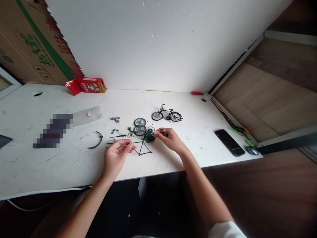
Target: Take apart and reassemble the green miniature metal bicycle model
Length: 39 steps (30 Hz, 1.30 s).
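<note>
My left hand pinches one end of a small green bicycle frame between thumb and fingertips, just above the table. My right hand is closed beside the frame's upper right, with a small dark part among its fingers, too small to name. Near the right fingertips lie dark green parts. Behind the frame, two miniature spoked wheels lie flat. Left of my left hand is a curved green mudguard. Thin rods and other tiny pieces lie close by.
An assembled black model bicycle stands farther back. A red box and a clear plastic bag are at the left. At the right are a black phone, a computer mouse and a red-handled tool. A white panel rises behind.
</note>
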Tool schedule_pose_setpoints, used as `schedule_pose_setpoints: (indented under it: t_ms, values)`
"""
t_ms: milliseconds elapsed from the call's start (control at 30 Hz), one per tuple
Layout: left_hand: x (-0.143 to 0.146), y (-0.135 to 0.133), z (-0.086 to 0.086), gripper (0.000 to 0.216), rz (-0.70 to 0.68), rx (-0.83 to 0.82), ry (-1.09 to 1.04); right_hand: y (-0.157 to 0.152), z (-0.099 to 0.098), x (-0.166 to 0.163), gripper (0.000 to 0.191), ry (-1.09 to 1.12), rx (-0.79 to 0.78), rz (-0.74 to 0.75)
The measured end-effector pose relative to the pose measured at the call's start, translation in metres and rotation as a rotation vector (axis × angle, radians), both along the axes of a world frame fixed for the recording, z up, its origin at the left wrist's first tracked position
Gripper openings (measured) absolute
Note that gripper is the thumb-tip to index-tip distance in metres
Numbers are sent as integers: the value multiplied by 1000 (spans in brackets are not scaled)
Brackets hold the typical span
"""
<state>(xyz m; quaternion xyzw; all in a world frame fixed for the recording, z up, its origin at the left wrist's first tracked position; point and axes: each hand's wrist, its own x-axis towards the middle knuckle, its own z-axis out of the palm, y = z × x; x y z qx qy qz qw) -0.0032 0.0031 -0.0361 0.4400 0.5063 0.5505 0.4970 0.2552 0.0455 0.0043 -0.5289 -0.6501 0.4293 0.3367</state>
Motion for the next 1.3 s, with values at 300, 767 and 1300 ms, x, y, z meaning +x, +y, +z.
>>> schedule_pose_setpoints:
  t_ms: [300, 767, 1300]
  values:
    - [-1, 0, -3, 45, 23, -10, -12, 1, -5, 2, 43, 19, -5, -1]
    - [-5, -1, -11, 43, 46, -53, 39, 2, 0, 12, 45, -44, -45, 6]
    - [-5, -1, -10, 42, 58, -87, -30, 1, -7, 14, 36, -213, -33, -7]
